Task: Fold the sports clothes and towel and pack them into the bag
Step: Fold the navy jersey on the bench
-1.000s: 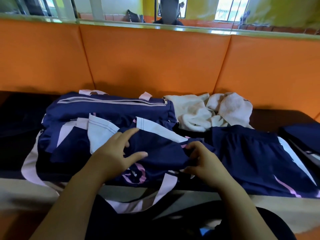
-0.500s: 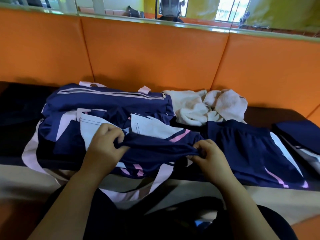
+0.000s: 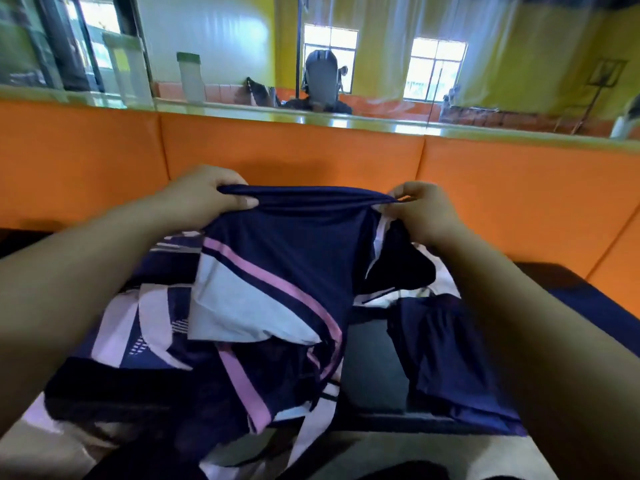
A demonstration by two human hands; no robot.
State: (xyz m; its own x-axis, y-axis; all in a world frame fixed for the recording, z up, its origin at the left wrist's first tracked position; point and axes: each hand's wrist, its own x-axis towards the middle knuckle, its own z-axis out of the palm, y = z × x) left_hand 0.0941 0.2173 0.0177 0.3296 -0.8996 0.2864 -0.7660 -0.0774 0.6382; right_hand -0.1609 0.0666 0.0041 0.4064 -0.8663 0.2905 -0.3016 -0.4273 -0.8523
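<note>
Left hand [image 3: 204,199] at ten o'clock of centre, fingers curled round the top edge of a navy sports shirt [image 3: 294,258]. Right hand [image 3: 426,213] at two o'clock, pinching the same edge between thumb and fingers. Edge taut between the two, shirt raised and hanging toward six o'clock, white panel and pink stripes showing. Beneath it at seven o'clock, navy bag [image 3: 149,327] with pale pink straps. At four o'clock, navy shorts [image 3: 446,358] on the dark seat [image 3: 374,358]; just above them, a sliver of white towel [image 3: 440,282]. Orange padded backrest [image 3: 294,150] across twelve o'clock.
</note>
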